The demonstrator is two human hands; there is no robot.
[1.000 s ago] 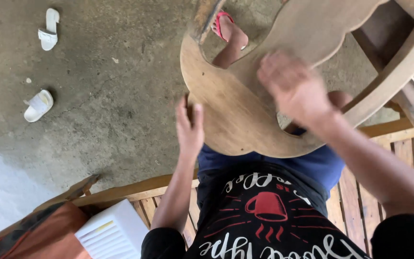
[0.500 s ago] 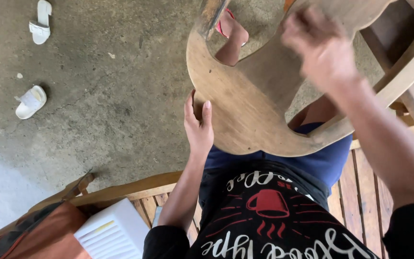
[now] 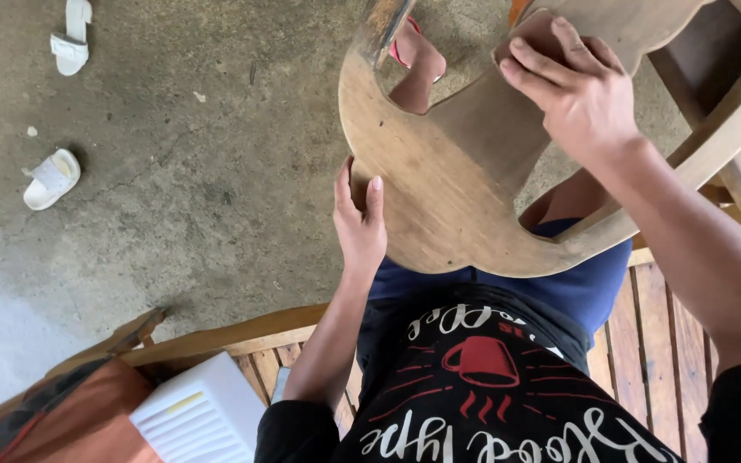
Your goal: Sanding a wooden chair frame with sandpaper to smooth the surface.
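Since the earlier frames, the right hand [image 3: 581,94] has been moved from the middle of the wooden panel up to its far part, and it is now seen sharp and not blurred. Its fingers [image 3: 535,67] are held close together and bent down over a small brownish piece [image 3: 532,39], which looks like sandpaper, and this piece is pressed flat against the wood. The thumb cannot be seen, so it cannot be told if the piece is pinched or only pushed.

The left hand [image 3: 359,225] has been kept almost at the same place. Its fingers [image 3: 374,199] are curled around the near left edge of the curved wooden panel [image 3: 435,201], with the thumb on one face and the fingertips on the other, so the edge is grasped.

The panel is held tilted over the person's lap, above the blue shorts [image 3: 576,287], and it has rounded cut-outs in it. Through the upper cut-out a foot in a red sandal [image 3: 409,47] is seen on the concrete floor [image 3: 182,171]. A wooden frame bar [image 3: 722,129] is placed at the right, touching the panel. Two white sandals [image 3: 51,178] are lying on the floor at the far left, well apart from the hands. A slatted wooden bench [image 3: 671,334] is under the person, and a white ribbed box [image 3: 203,416] is resting on it at the lower left.
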